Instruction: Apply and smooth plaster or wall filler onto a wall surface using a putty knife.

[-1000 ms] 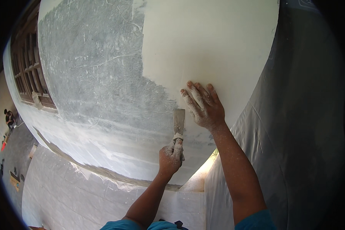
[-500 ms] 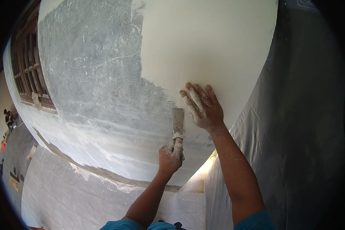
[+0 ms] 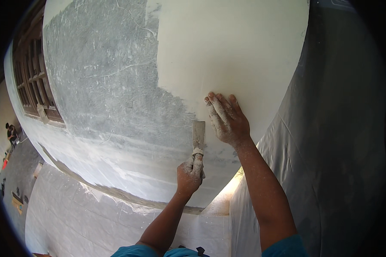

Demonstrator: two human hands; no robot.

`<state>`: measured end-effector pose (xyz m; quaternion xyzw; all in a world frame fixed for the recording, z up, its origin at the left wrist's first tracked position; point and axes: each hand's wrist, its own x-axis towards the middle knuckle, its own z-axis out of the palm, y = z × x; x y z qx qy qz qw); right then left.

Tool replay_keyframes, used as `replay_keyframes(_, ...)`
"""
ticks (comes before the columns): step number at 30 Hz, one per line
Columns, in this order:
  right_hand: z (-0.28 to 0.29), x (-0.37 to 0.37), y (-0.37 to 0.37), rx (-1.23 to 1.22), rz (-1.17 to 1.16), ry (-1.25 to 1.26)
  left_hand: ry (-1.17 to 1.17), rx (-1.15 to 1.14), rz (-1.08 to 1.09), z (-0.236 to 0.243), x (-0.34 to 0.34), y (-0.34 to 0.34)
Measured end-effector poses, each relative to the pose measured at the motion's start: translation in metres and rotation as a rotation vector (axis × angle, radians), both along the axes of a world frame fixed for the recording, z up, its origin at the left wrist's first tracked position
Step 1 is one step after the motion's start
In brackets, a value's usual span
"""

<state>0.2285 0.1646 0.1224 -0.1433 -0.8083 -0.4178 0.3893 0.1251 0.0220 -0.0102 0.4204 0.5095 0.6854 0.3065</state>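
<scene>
My left hand (image 3: 190, 174) is closed round the handle of a putty knife (image 3: 198, 135), its metal blade pointing up against the wall. White powder coats the tool's neck and my fingers. To the right, my right hand (image 3: 230, 121) lies flat on the wall with fingers stretched upward, dusted white and holding nothing. Both hands are near the ragged border between a smooth cream coat (image 3: 231, 51) on the upper right and the rough grey wall surface (image 3: 103, 77) on the left.
A wooden window frame (image 3: 37, 81) is set in the wall at the left. Plastic sheeting (image 3: 296, 171) hangs on the right, and a grey sheet (image 3: 85, 218) covers the floor below. Another person (image 3: 11, 133) is far off at the left edge, with small items on the floor nearby.
The fingers of my right hand have drawn closer together, the index finger shifting slightly right and up. My left hand and the putty knife have barely moved.
</scene>
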Motion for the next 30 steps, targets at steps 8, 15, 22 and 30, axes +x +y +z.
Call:
replay_keyframes(8,-0.001,0.002,-0.002,-0.026,0.007,0.003,-0.053,-0.017,-0.042,0.007,0.002,-0.003)
replay_keyframes(15,0.000,0.003,-0.002,-0.009,0.019,0.019,-0.041,0.011,-0.043,0.014,-0.002,-0.002)
replay_keyframes(22,-0.004,0.002,0.001,-0.004,0.026,0.023,-0.059,-0.030,-0.071,0.021,-0.006,-0.010)
replay_keyframes(30,-0.003,0.000,0.000,-0.003,0.017,0.018,-0.049,-0.071,-0.050,0.006,-0.008,-0.015)
